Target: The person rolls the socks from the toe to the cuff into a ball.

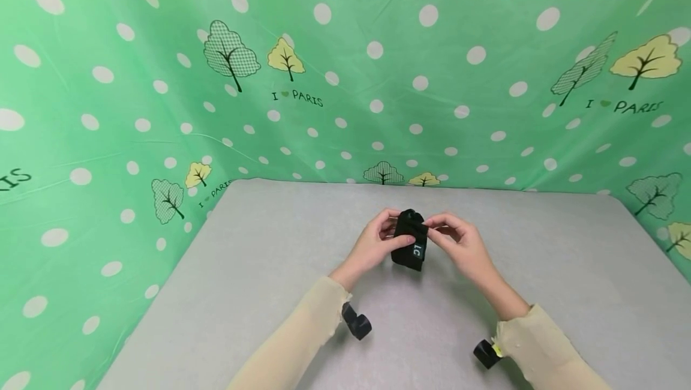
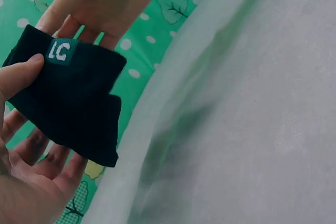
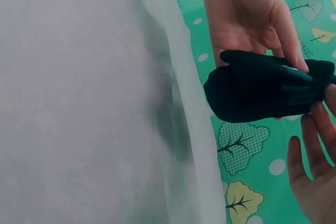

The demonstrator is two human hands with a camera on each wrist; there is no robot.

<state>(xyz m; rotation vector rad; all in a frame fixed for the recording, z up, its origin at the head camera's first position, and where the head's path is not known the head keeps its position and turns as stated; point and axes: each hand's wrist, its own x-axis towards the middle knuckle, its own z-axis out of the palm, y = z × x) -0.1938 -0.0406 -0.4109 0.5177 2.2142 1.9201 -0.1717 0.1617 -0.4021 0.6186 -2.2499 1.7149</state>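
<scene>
A folded black sock [image 1: 408, 249], soft and with a pale letter label on its front, is held up between both hands over the table. My left hand [image 1: 376, 239] grips it from the left, thumb across the front and fingers behind. At its upper right edge, my right hand [image 1: 456, 239] pinches the fabric between thumb and forefinger. The left wrist view shows the sock [image 2: 71, 95] spread flat, with a stepped side edge. From the right wrist view the sock [image 3: 257, 87] looks thick and layered, and the right hand's [image 3: 315, 166] other fingers stand off it.
The grey tabletop [image 1: 254, 264] stretches around and below the hands. Behind it and along the sides hangs a green dotted curtain [image 1: 345, 120] printed with trees. A black camera mount [image 1: 358, 325] sits at the left wrist, and another mount [image 1: 487, 354] at the right.
</scene>
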